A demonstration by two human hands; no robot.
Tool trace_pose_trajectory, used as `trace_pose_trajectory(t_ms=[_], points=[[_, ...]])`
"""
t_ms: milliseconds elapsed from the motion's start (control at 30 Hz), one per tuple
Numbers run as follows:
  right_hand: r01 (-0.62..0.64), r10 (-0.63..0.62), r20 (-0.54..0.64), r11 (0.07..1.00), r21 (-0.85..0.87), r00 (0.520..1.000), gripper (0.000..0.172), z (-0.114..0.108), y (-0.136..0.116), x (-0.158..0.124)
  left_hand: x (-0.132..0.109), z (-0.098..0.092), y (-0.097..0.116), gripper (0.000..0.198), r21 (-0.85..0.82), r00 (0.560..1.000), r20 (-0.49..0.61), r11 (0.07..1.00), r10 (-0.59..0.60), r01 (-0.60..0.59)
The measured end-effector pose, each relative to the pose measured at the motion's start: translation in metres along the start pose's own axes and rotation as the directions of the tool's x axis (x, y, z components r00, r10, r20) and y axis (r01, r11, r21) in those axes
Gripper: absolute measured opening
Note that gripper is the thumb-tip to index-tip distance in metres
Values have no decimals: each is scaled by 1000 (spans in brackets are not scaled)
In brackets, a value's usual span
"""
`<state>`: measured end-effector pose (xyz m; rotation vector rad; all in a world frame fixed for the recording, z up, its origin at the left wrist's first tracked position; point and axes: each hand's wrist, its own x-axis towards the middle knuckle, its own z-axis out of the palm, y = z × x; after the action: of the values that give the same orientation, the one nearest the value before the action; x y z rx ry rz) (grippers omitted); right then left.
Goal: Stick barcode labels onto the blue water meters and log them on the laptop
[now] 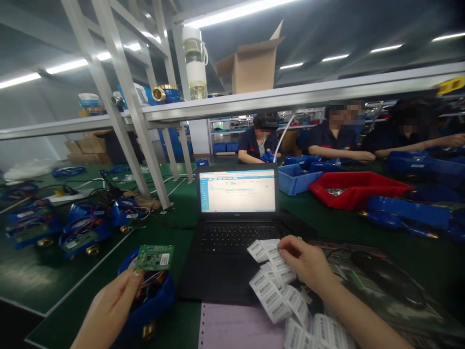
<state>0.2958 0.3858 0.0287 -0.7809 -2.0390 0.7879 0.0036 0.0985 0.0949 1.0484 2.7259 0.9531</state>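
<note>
My left hand [115, 303] pinches the lower edge of a green circuit board [148, 257] that bears a small white label. Just beneath the board sits a blue meter housing [157, 298] with wires inside and a brass fitting low on its side. My right hand [307, 259] is closed at the top end of a curled strip of white barcode labels [279, 259], thumb and fingers pressed on it. The strip trails down over the right side of a black laptop [225, 271] and across a pinkish sheet of paper [232, 327].
Several blue meter housings [85, 232] with exposed boards stand at the left. A black mouse [387, 276] lies on a patterned mat at the right. Behind are a blue bin [296, 179], a red bin [356, 186] and co-workers. A metal shelf [254, 104] crosses above the bench.
</note>
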Motion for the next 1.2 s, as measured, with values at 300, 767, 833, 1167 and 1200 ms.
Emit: trace_pose_trajectory(t_ms=[300, 767, 833, 1167, 1200], points=[[23, -24, -14, 998, -58, 1000, 25, 2, 9, -3, -8, -6, 17, 67, 29, 994, 107, 999, -38, 35], [74, -77, -24, 990, -121, 997, 25, 3, 15, -3, -10, -6, 21, 60, 22, 998, 66, 1000, 11, -13], [82, -86, -33, 990, -118, 996, 24, 3, 15, -3, -10, -6, 21, 60, 18, 998, 68, 1000, 10, -11], [214, -233, -70, 955, -205, 970, 17, 3, 12, -6, -10, -6, 17, 61, 18, 997, 79, 1000, -10, 8], [245, -268, -79, 943, -226, 960, 18, 3, 10, -6, -10, -6, 18, 62, 26, 997, 76, 1000, -13, 11]])
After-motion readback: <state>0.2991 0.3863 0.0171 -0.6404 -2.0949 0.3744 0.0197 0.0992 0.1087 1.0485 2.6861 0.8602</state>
